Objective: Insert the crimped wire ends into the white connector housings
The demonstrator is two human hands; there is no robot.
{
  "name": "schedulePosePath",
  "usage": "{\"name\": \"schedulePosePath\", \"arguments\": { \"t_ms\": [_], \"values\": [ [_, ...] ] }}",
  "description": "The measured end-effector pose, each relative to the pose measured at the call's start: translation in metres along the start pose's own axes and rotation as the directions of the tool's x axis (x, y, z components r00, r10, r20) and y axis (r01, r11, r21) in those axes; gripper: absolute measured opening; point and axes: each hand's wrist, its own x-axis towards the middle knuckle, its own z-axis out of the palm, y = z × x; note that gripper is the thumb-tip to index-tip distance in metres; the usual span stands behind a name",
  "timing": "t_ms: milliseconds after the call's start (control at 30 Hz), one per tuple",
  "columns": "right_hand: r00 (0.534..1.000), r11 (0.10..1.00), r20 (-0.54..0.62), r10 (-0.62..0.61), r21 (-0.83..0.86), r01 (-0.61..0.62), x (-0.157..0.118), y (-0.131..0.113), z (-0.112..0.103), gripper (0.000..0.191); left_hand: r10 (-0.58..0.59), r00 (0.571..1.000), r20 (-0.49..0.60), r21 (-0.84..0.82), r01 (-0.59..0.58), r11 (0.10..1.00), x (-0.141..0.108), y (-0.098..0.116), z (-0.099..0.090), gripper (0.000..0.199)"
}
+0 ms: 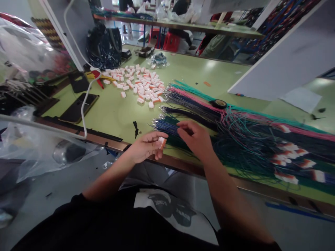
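Note:
My left hand [148, 147] holds a white-and-orange connector [162, 142] between thumb and fingers, above the table's front edge. Just right of it, my right hand [195, 137] reaches over the ends of a blue wire bundle [166, 126], with thumb and forefinger close together; whether a wire is between them is too small to tell. Black, pink and teal wires [193, 97] lie behind, their metal tips pointing left. A heap of loose white-and-orange connectors [143, 83] sits beyond my left hand. At the right, several connectors [288, 153] rest on the wires.
A dark phone [78, 108] lies at the left, with red-and-yellow pliers [98, 77] behind it. A white cable [83, 108] hangs across the phone. A roll of black tape [219, 103] sits on the wires. A white panel [282, 59] stands at the right.

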Motion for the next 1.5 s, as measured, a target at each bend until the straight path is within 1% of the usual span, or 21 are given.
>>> {"name": "schedulePosePath", "arguments": {
  "t_ms": [100,200,333,467,633,733,833,1000,1133,1267,1500],
  "values": [
    [0.990,0.993,0.078,-0.116,0.030,0.114,-0.006,-0.019,0.002,0.017,0.034,0.999,-0.022,-0.050,-0.035,0.998,0.002,0.001,0.001,0.031],
    [0.981,0.987,0.106,-0.161,0.037,0.158,-0.011,-0.029,0.001,0.014,0.050,0.998,-0.044,-0.049,-0.052,0.997,0.003,0.002,0.001,0.028],
    [0.983,0.992,0.127,-0.129,0.021,0.127,-0.018,-0.029,-0.001,0.013,0.060,0.997,-0.045,-0.033,-0.062,0.998,0.003,0.003,0.001,0.025],
    [0.987,0.994,0.128,-0.099,-0.028,0.103,-0.024,-0.026,0.002,0.013,0.070,0.996,-0.047,-0.033,-0.071,0.997,0.004,0.003,0.001,0.021],
    [0.989,0.989,0.123,-0.086,-0.107,0.100,-0.027,-0.025,0.007,0.014,0.046,0.994,-0.096,-0.023,-0.049,0.999,0.003,0.005,0.003,0.025],
    [0.987,0.981,0.123,-0.099,-0.153,0.118,-0.027,-0.024,0.009,0.014,0.048,0.995,-0.085,-0.015,-0.049,0.999,0.003,0.005,0.004,0.026],
    [0.989,0.972,0.101,-0.108,-0.196,0.127,-0.029,-0.023,0.010,0.015,0.073,0.994,-0.077,-0.002,-0.074,0.997,0.003,0.004,0.004,0.026],
    [0.990,0.962,0.087,-0.110,-0.242,0.128,-0.032,-0.025,0.013,0.016,0.121,0.988,-0.096,0.038,-0.117,0.992,0.004,0.000,0.005,0.026],
    [0.987,0.953,0.052,-0.153,-0.257,0.161,-0.034,-0.025,0.019,0.016,0.153,0.982,-0.111,0.059,-0.147,0.987,0.004,-0.001,0.007,0.030],
    [0.980,0.941,0.046,-0.193,-0.273,0.198,-0.034,-0.024,0.023,0.018,0.129,0.985,-0.111,0.049,-0.124,0.991,0.004,0.000,0.006,0.031],
    [0.978,0.945,0.042,-0.206,-0.249,0.210,-0.035,-0.023,0.029,0.020,0.100,0.990,-0.099,0.022,-0.098,0.995,0.003,0.000,0.007,0.032]
  ]
}}
